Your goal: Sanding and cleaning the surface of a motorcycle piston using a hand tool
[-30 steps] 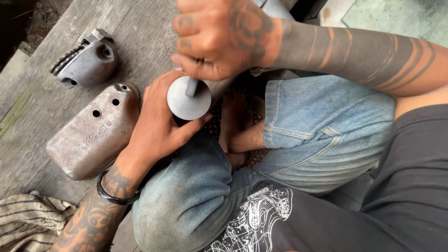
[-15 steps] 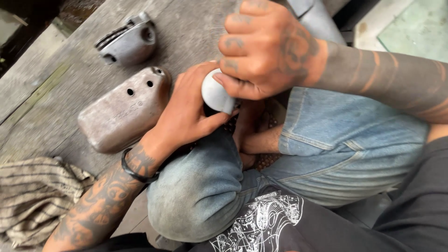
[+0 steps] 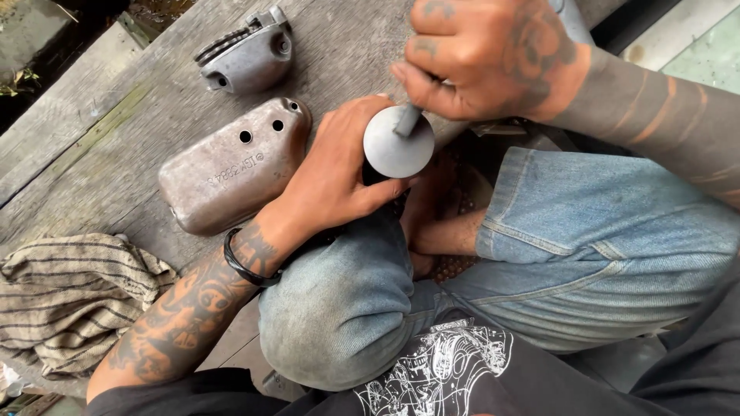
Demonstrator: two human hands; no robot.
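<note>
My left hand [image 3: 335,173] is wrapped around a dark part that is mostly hidden under a round grey metal disc [image 3: 397,145]. The disc faces up, just above my bent left knee. My right hand [image 3: 486,58] comes down from the top and pinches a short grey stem [image 3: 408,119] that stands on the disc. Both forearms are tattooed, and a black band sits on my left wrist.
A rounded grey metal cover [image 3: 231,166] with two holes lies on the wooden boards [image 3: 92,146] left of my left hand. A smaller finned metal housing [image 3: 247,54] lies beyond it. A striped cloth [image 3: 69,296] is bunched at the lower left. My legs in blue jeans fill the lower right.
My right hand has lifted off the disc, so the disc's flat face shows again with the stem in my fingers. The view has shifted a little.
</note>
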